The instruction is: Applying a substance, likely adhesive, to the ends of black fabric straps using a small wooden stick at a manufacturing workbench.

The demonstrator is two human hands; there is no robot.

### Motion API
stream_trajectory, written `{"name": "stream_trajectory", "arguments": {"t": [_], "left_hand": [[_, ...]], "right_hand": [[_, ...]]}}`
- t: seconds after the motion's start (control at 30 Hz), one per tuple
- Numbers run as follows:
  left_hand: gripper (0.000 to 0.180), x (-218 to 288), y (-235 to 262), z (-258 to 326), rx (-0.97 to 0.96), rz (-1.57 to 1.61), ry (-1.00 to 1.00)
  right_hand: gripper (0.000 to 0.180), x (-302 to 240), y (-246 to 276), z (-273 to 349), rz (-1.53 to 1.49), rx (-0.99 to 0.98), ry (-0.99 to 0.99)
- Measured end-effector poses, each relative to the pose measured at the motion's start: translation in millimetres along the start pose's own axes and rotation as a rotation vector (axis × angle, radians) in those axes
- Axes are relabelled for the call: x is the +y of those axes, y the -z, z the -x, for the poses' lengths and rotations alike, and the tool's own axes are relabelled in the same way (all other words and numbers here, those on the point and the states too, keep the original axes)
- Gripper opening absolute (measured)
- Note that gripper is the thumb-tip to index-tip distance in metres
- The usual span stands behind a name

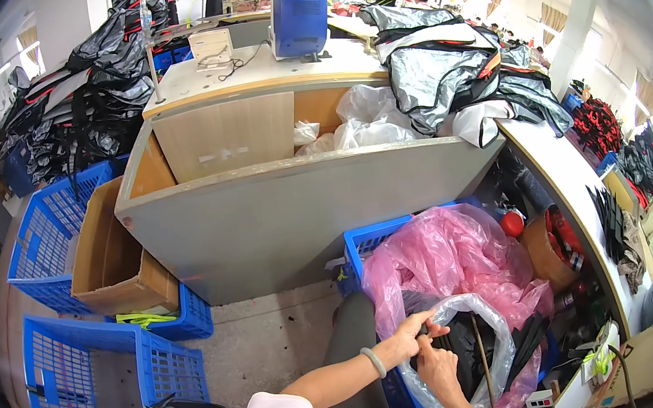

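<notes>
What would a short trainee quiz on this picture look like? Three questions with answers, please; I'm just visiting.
1. Multiple choice: the left hand and the right hand are close together. Whose wrist wears a pale band? (a) left; (b) right; (c) neither.

2. True or false: the cardboard box on the left side is closed.

3. Fill in: the large crumpled plastic sheet in the blue crate by the hands is ____ in colour.

Key: 1: a. 2: False; its top is open. 3: pink.
</notes>
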State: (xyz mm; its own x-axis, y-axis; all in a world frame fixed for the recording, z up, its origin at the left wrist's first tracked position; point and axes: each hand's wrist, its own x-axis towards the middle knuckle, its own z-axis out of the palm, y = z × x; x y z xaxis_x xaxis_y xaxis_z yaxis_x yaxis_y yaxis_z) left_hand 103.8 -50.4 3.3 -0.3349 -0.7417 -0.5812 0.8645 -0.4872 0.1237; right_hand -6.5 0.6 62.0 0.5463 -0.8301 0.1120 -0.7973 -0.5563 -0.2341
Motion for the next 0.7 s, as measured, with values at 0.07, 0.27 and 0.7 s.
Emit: {"name": "stream_trajectory", "arguments": {"t": [0.07, 0.27, 0.7], "left_hand": [[0.032, 5, 2, 1, -0.056, 0.055, 0.087], [0.030, -25, -14, 18, -0.017, -0.138, -0.077], [0.035, -12, -28, 40, -0.074, -0.247, -0.003]], "right_hand": [[0.011, 2, 4, 2, -0.042, -0.049, -0.008], [0.019, 27, -17, -8, 0.023, -0.067, 0.018], [0.011, 2, -18, -2, -0.067, 0.070, -0.061]]}}
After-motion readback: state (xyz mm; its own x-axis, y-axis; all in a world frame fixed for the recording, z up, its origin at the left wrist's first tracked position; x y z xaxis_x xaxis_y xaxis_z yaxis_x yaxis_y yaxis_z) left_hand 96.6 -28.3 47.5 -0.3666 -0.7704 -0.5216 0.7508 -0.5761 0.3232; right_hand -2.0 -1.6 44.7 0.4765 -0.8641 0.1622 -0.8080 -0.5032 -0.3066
